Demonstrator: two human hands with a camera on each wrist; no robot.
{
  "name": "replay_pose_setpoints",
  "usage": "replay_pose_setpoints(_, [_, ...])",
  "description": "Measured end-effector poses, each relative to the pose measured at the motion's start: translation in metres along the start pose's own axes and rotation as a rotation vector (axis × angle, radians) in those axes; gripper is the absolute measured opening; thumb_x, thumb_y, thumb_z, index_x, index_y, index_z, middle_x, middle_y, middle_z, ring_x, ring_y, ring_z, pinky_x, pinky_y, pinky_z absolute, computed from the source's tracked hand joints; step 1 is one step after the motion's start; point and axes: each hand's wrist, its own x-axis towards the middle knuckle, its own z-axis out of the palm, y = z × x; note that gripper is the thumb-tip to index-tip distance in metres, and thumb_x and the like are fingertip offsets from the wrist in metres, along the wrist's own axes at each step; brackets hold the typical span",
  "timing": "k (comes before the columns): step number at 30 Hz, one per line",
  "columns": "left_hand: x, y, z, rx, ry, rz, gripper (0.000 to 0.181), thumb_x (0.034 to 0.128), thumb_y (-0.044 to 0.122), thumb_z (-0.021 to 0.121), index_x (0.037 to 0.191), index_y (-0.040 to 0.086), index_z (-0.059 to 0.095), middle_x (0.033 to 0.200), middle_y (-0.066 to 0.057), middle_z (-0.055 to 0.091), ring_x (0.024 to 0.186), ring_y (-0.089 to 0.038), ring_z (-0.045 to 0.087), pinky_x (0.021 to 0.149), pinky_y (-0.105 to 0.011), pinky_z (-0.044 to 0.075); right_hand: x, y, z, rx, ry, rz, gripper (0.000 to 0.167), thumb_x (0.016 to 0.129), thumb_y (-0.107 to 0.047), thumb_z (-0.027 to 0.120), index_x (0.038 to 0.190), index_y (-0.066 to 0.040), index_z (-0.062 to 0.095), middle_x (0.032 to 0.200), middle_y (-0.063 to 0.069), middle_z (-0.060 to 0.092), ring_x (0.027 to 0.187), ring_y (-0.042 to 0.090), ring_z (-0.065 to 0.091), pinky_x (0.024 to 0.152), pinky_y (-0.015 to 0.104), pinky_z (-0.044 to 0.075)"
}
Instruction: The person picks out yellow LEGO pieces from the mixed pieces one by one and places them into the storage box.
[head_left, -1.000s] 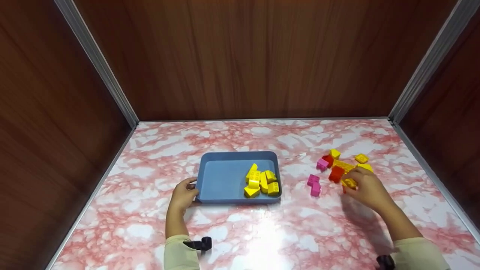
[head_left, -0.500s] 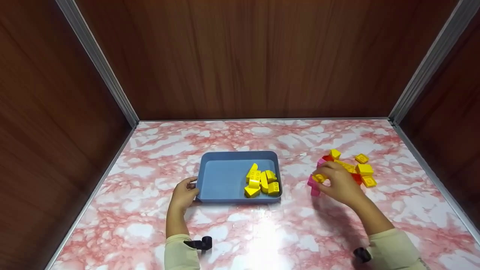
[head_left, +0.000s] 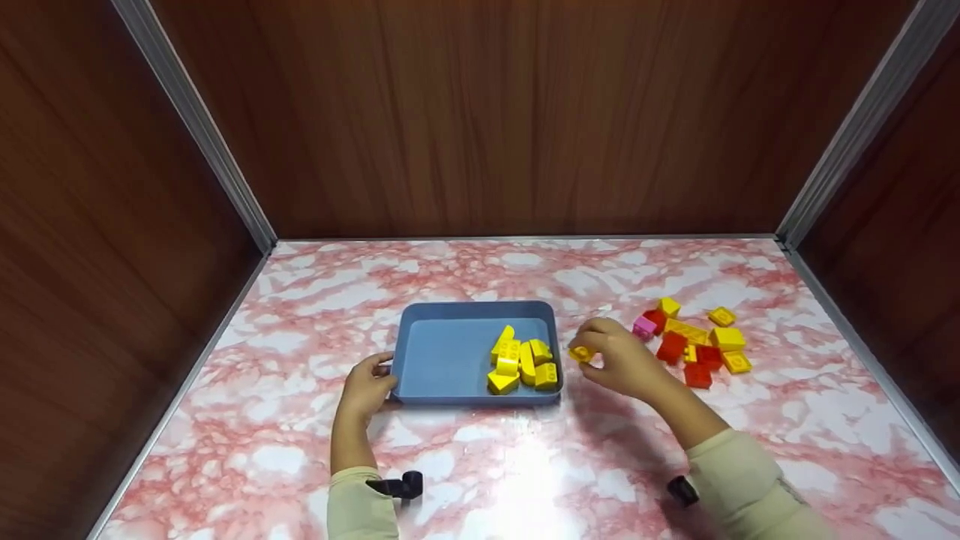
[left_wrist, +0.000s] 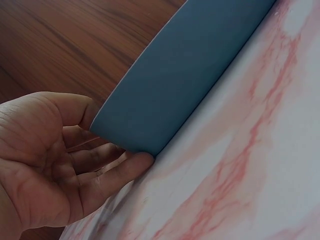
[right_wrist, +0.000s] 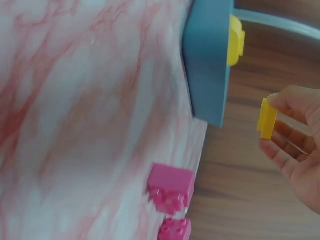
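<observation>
A shallow blue-grey tray [head_left: 442,352] sits mid-table in the head view, several yellow bricks [head_left: 508,358] lying toward its right side. At its near left corner my left hand [head_left: 367,388] holds on; in the left wrist view, bent fingers [left_wrist: 120,175] touch the rim and lower corner of the tray wall [left_wrist: 165,85]. Just right of the tray, my right hand [head_left: 619,358] pinches a small yellow brick [right_wrist: 268,119] between thumb and fingers, above the table. Two pink bricks [right_wrist: 171,186] show in the right wrist view; my right hand hides them in the head view.
A loose cluster on the right of the table includes red bricks [head_left: 672,348], yellow bricks [head_left: 727,339] and a pink brick [head_left: 644,327]. Brown wood-look panels [head_left: 480,127] enclose the marbled red-and-white tabletop [head_left: 465,465] at the back and sides.
My right hand has carried the yellow brick leftward from the cluster to beside the tray, uncovering several bricks. My left hand and the tray have stayed put.
</observation>
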Motion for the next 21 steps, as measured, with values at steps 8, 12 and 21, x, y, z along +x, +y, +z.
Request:
replay_pose_setpoints(8, [-0.001,0.000,0.000,-0.009,-0.016,-0.007,0.053,0.0835,-0.008,0.050,0.136,-0.002,0.052,0.116,-0.026,0.056,0.092,-0.035,0.063,0.062,-0.046,0.059,0.023,-0.008,0.022,0.022,-0.060,-0.074,0.022,0.071,0.003,0.080,0.091,-0.002,0.073,0.094,0.008,0.060,0.087,0.025,0.056,0.080,0.040,0.055])
replay_pose_setpoints(12, [-0.001,0.000,-0.001,-0.009,-0.016,-0.008,0.053,0.0834,-0.008,0.051,0.136,-0.002,0.052,0.116,-0.026,0.055,0.091,-0.034,0.063,0.062,-0.046,0.059,0.032,-0.009,0.031,0.021,-0.073,-0.121,0.021,0.070,0.004,0.079,0.089,0.000,0.072,0.093,0.010,0.061,0.087,0.027,0.057,0.081,0.041,0.053])
replay_pose_setpoints(21, [-0.001,0.001,-0.001,0.018,-0.008,-0.003,0.053,0.0842,-0.008,0.051,0.136,-0.002,0.052,0.115,-0.025,0.055,0.093,-0.035,0.062,0.065,-0.048,0.059,0.048,-0.005,0.040,0.009,-0.070,-0.070,0.020,0.075,0.004,0.076,0.094,-0.001,0.072,0.099,0.011,0.062,0.093,0.028,0.058,0.085,0.041,0.053])
